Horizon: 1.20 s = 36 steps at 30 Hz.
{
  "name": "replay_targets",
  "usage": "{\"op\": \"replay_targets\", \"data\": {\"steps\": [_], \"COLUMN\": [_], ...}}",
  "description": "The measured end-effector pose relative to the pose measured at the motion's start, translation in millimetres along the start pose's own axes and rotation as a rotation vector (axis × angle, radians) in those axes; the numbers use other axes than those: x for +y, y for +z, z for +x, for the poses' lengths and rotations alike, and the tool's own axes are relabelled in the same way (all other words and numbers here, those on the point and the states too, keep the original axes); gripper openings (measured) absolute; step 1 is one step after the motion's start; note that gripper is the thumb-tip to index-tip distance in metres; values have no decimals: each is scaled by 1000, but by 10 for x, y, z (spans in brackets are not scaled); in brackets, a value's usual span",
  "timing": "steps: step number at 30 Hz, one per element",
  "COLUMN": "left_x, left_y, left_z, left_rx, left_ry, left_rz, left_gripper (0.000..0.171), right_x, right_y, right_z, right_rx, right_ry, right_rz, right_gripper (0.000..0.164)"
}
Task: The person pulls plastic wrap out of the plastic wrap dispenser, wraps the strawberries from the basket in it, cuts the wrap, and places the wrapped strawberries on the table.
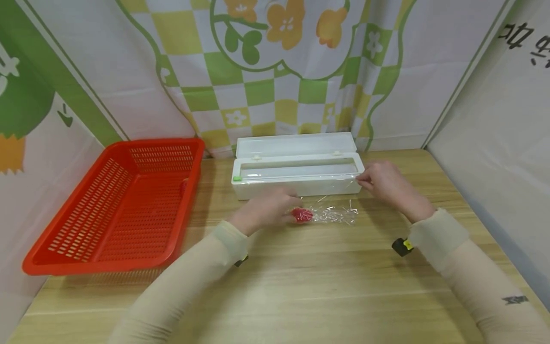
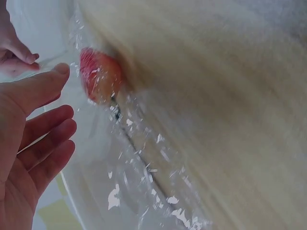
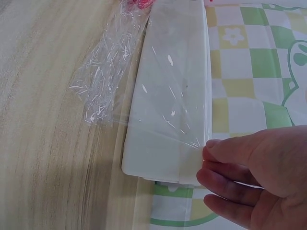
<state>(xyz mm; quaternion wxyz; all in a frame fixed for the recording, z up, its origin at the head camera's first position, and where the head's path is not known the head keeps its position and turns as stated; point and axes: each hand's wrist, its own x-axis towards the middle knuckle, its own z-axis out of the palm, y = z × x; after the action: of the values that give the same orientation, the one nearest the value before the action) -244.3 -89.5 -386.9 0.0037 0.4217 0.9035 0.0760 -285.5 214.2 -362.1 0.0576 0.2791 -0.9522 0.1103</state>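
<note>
A red, partly yellowish round thing [image 2: 101, 76] lies on the table wrapped in crinkled clear cling film [image 1: 335, 215]. My left hand [image 1: 268, 208], blurred in the head view, is right beside it; in the left wrist view its fingers are loosely bent with nothing between them. Behind stands a white cling film box [image 1: 296, 188] with its lid [image 1: 296, 145] raised. At the box's right end, my right hand [image 1: 384, 184] pinches the film's edge between thumb and forefinger. Film stretches over the box front towards the wrapped thing in the right wrist view.
A red plastic basket [image 1: 178, 234] stands at the left, with a small red thing [image 1: 184, 186] by its right wall. A green slider [image 1: 237, 178] sits at the box's left end. A checked curtain [image 1: 283, 110] hangs right behind the box.
</note>
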Motion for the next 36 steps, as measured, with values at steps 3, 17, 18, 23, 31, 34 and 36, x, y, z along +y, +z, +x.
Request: {"op": "replay_targets", "data": {"steps": [3, 17, 18, 23, 31, 34, 36], "left_x": [17, 48, 49, 49, 48, 56, 62], "left_y": [43, 175, 178, 199, 248, 242, 237], "left_z": [4, 7, 7, 14, 34, 18, 4], "left_rx": [17, 13, 11, 16, 43, 51, 54], "left_ry": [30, -4, -11, -49, -56, -45, -30], "left_rz": [3, -6, -9, -19, -33, -72, -101], "left_gripper": [31, 27, 28, 33, 28, 23, 19], "right_x": [11, -1, 0, 20, 85, 113, 127], "right_y": [6, 14, 12, 4, 70, 100, 109], "right_z": [-1, -19, -20, -25, -42, -42, -40], "right_rx": [-4, -8, -12, -16, 45, 73, 89], "right_ry": [16, 43, 48, 68, 64, 67, 71], "right_rz": [5, 30, 31, 32, 103, 139, 157], "right_gripper": [17, 19, 19, 20, 19, 19, 20]}}
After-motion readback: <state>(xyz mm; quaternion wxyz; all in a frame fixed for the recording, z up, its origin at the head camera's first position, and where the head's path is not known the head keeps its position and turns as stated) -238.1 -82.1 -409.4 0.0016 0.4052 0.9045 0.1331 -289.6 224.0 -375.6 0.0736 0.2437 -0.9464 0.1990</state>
